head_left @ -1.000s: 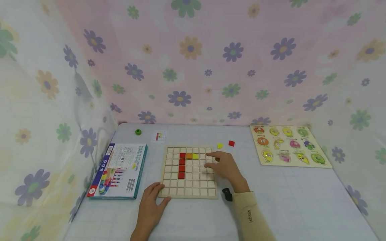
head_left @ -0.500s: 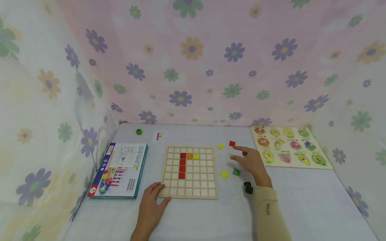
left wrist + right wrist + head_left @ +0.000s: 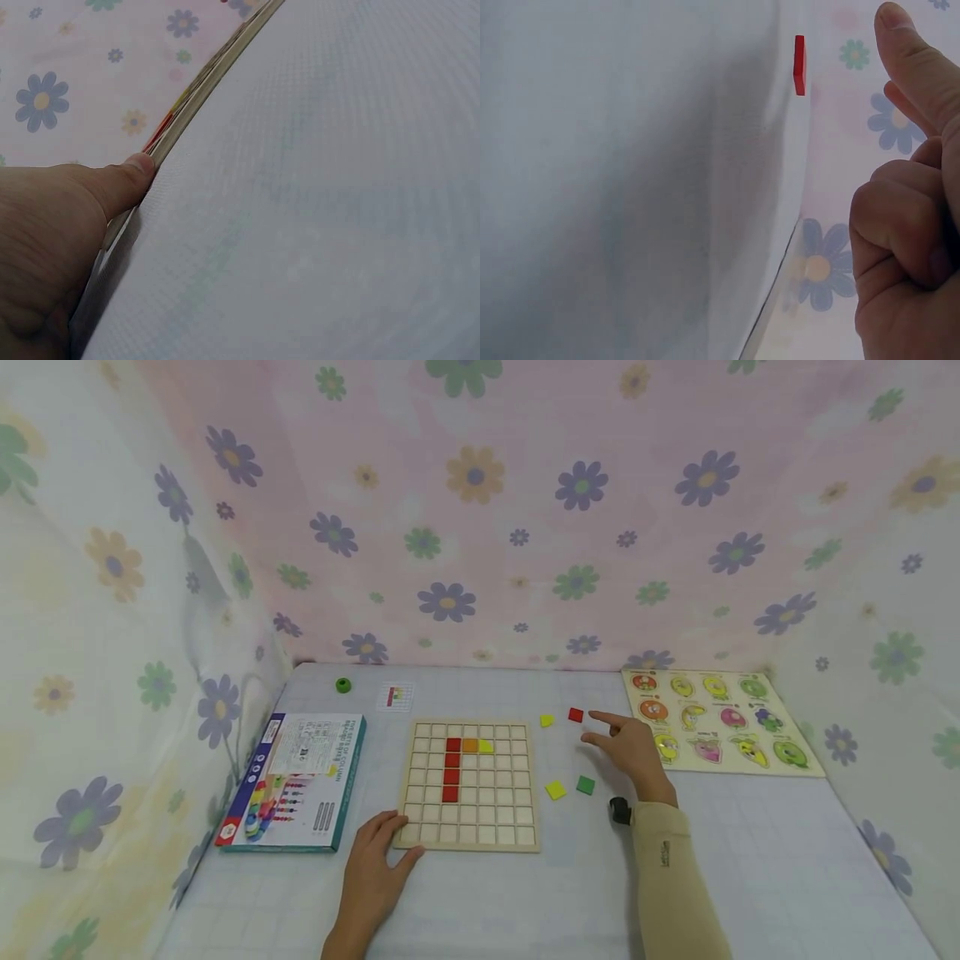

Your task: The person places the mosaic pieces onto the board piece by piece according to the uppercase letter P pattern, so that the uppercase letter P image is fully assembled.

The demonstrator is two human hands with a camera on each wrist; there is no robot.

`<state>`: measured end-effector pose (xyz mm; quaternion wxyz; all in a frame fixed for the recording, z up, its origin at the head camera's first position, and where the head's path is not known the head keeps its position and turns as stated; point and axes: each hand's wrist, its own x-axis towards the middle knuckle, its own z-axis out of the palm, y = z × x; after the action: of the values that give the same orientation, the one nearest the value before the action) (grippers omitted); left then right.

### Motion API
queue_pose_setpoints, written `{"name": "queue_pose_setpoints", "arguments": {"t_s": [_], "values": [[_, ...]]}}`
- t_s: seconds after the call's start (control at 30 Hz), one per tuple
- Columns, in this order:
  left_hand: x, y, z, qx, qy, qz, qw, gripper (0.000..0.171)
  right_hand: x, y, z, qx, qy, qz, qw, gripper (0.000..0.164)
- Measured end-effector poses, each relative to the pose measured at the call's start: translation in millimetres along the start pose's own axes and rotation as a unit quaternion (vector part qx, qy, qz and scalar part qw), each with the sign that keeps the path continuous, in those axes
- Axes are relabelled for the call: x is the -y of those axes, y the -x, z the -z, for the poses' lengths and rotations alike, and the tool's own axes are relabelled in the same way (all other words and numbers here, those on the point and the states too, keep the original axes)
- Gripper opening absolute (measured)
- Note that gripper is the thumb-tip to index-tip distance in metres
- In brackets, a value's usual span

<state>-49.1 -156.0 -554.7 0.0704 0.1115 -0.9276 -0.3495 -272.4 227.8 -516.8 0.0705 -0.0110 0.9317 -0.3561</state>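
Observation:
A wooden grid board [image 3: 472,817] lies flat in the head view. Several red tiles [image 3: 452,775] form a column in its cells, with an orange tile [image 3: 470,746] and a yellow tile [image 3: 486,747] beside the top one. My left hand [image 3: 375,864] holds the board's near left corner; the left wrist view shows the thumb [image 3: 135,176] against its edge. Just right of a loose red tile [image 3: 575,715], my right hand [image 3: 633,752] hovers, index finger and thumb extended and apart, holding nothing. The right wrist view shows this red tile [image 3: 800,66] apart from the fingers.
Two loose yellow pieces [image 3: 555,790] and a green tile [image 3: 585,785] lie right of the board. A pattern card [image 3: 394,697] and green bead [image 3: 342,685] sit behind it. A toy box [image 3: 292,785] stands left, a fruit puzzle [image 3: 720,722] back right.
My right hand has moved from above the board to the right, near the loose red tile, uncovering a yellow piece and the green tile. My left hand stays at the board's corner.

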Motion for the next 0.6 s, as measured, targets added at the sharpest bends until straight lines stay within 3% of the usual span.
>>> {"name": "queue_pose_setpoints", "arguments": {"t_s": [0.17,0.43,0.6], "values": [[-0.3,-0.2,1.1,0.011,0.004,0.012,0.9999,0.054,-2.3,-11.3,-2.2,0.014,0.0,-0.004,1.0,0.058],[-0.1,0.1,1.1,-0.01,-0.003,-0.007,0.9999,0.052,-2.9,-23.4,-3.0,0.025,0.006,-0.011,1.0,0.057],[-1.6,0.0,1.6,-0.002,0.001,-0.001,1.0,0.052,-4.7,-28.4,-3.2,0.031,0.015,-0.006,0.999,0.054]]}}
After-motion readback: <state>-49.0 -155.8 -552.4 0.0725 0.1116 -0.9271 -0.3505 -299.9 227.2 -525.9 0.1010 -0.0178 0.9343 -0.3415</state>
